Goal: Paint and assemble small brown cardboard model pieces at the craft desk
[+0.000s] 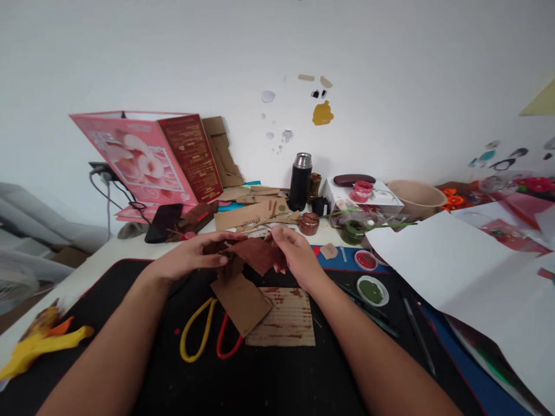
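Observation:
My right hand [295, 251] pinches the right side of a reddish-brown painted cardboard piece [259, 254], held above the black mat. My left hand [197, 254] curves round the left edge of that piece, thumb and fingers bent at it; its other fingertips are partly hidden. Beneath lies a plain tan cardboard piece [243, 303], overlapping a corrugated card [288, 323] streaked with brown paint. Scissors with a yellow handle loop [184, 338] and a red one stick out from under the cardboard.
A yellow glue gun [47, 341] lies at the left. Paint lids, green [372, 290] and red [366, 260], sit at the right near a pen [418, 335] and white paper [433, 260]. Behind stand a black flask [300, 184], paint jars [309, 223] and a pink box [143, 167].

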The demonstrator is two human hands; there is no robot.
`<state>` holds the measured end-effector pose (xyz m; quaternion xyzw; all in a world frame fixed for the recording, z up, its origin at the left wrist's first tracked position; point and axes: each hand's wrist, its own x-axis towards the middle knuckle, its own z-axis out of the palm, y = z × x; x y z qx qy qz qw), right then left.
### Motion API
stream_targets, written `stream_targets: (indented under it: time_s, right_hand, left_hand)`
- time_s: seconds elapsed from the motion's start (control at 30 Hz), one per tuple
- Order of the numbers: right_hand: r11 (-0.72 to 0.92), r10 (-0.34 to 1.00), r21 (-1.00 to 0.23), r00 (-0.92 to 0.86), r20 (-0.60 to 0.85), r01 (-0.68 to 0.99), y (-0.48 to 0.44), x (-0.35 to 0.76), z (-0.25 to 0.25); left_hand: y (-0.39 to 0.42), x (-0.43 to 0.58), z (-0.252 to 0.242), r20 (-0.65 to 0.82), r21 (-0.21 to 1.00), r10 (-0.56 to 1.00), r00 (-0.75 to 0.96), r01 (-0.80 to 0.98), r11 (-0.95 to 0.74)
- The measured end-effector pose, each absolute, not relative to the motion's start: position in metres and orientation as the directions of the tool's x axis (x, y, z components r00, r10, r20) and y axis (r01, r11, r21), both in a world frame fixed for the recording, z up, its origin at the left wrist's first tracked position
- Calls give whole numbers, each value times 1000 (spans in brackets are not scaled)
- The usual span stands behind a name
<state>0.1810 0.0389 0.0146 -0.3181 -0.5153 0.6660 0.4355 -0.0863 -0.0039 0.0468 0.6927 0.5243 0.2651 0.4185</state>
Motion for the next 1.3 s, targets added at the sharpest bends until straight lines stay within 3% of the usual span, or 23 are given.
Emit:
stream_targets:
  time_s: [0.33,0.57,0.73,0.93,1.17,1.3]
  right_hand:
    - [-307,797,-919,-595,-105,-249,34,179,14]
    - [-257,872,-912,-483,-76,-321,37,178,11]
    - [-203,928,-899,-370,-50,-387,41,180,13]
    - [-183,927,-912,-373,-36,-367,41,180,14]
    - [-156,889,-952,-458,-19,-263,35,174,8]
    - [-132,900,-953,-435,1,-274,36,174,7]
  left_hand:
    - [-8,-78,42,-35,966,964,265,256,-36]
    - [-5,-70,39,12,989,961,277,140,-53]
    - [-2,-65,39,14,963,977,215,261,-72]
    - [4,-63,38,67,916,986,154,382,-122]
    - [7,-61,29,289,805,957,-7,543,-240]
    - [6,-61,30,382,735,924,-14,610,-295]
